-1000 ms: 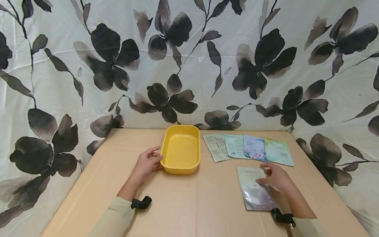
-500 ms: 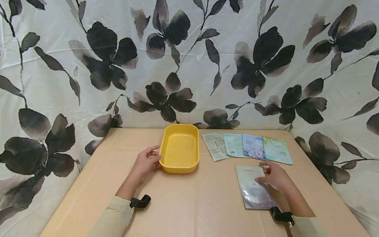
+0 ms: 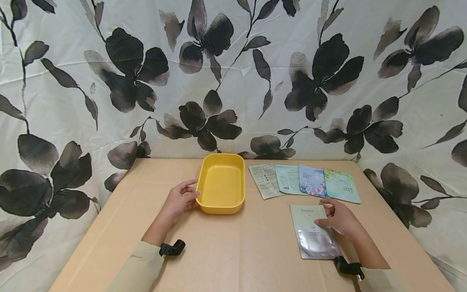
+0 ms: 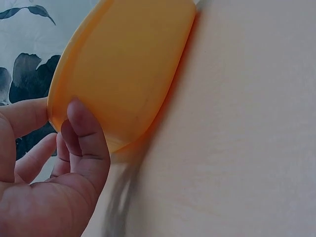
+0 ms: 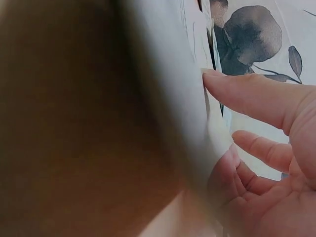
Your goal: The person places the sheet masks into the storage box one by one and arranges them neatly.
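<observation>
My left hand [image 3: 182, 198] is at the left side of a yellow plastic tub [image 3: 220, 207]. In the left wrist view its fingertips [image 4: 79, 111] touch the tub's rim and outer wall, the fingers loosely bent. My right hand [image 3: 339, 217] holds a silvery sheet mask packet [image 3: 315, 243] marked PMPM by its upper right edge, the thumb lying over the printed face. From the right wrist the packet [image 5: 173, 84] is a blurred pale sheet close to the camera, with a fingertip [image 5: 212, 79] at its edge. Part of the packet's right side is hidden by the hand.
Behind the right hand, several flat mask packets lie in an overlapping row: a printed grey-green one [image 3: 268, 182], a mint one [image 3: 290, 180], a blue floral one [image 3: 312, 180] and a green one [image 3: 343, 186]. A flower-patterned cloth [image 3: 262, 134] hangs behind the tan table [image 3: 219, 255].
</observation>
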Tool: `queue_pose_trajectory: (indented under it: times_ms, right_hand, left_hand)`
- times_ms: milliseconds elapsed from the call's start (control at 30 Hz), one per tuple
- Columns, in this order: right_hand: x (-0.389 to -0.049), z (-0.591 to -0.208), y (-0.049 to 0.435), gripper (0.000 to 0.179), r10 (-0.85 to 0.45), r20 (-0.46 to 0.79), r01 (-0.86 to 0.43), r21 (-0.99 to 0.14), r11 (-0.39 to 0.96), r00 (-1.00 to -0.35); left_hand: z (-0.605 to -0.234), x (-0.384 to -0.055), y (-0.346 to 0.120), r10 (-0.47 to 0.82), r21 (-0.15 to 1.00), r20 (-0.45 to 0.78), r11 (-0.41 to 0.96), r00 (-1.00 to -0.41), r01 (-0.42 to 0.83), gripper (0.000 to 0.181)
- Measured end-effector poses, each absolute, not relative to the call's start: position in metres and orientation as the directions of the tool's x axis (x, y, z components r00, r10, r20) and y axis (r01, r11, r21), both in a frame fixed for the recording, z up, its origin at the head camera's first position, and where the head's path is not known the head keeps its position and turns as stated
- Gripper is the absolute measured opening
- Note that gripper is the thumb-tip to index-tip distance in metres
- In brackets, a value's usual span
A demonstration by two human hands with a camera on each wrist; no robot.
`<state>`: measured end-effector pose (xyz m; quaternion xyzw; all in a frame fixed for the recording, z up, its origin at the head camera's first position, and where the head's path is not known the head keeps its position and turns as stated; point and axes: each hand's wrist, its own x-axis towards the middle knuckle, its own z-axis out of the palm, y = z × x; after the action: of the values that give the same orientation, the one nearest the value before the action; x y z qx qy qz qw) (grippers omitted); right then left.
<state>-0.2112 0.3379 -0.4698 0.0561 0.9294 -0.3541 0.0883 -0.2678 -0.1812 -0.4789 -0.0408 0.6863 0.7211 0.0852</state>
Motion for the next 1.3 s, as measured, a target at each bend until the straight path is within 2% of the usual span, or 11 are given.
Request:
queue_pose_trajectory:
  times_ms: [433,700,1067,1300]
  right_hand:
    - [-0.2121,-0.4686,0.3422,0.081,0.020,-0.214,0.165,-0.685,0.709,-0.977]
    - [-0.2131,-0.4690,0.3445,0.078,0.012,-0.228,0.173,-0.702,0.691,-0.974]
    - [-0.2165,-0.4667,0.3453,0.084,-0.017,-0.246,0.166,-0.704,0.690,-0.969]
    - [-0.2186,-0.4665,0.3446,0.082,-0.020,-0.235,0.159,-0.717,0.678,-0.972]
  left_hand:
    - [-0.4823,-0.2719,-0.1834,0.116,0.971,-0.187,-0.131,-0.976,-0.201,0.061]
    - [-0.4823,-0.2720,-0.1850,0.134,0.967,-0.195,-0.141,-0.972,-0.213,0.063]
    - [-0.4810,-0.2729,-0.1861,0.135,0.965,-0.198,-0.146,-0.971,-0.217,0.063]
    - [-0.4808,-0.2734,-0.1863,0.141,0.965,-0.199,-0.146,-0.970,-0.219,0.063]
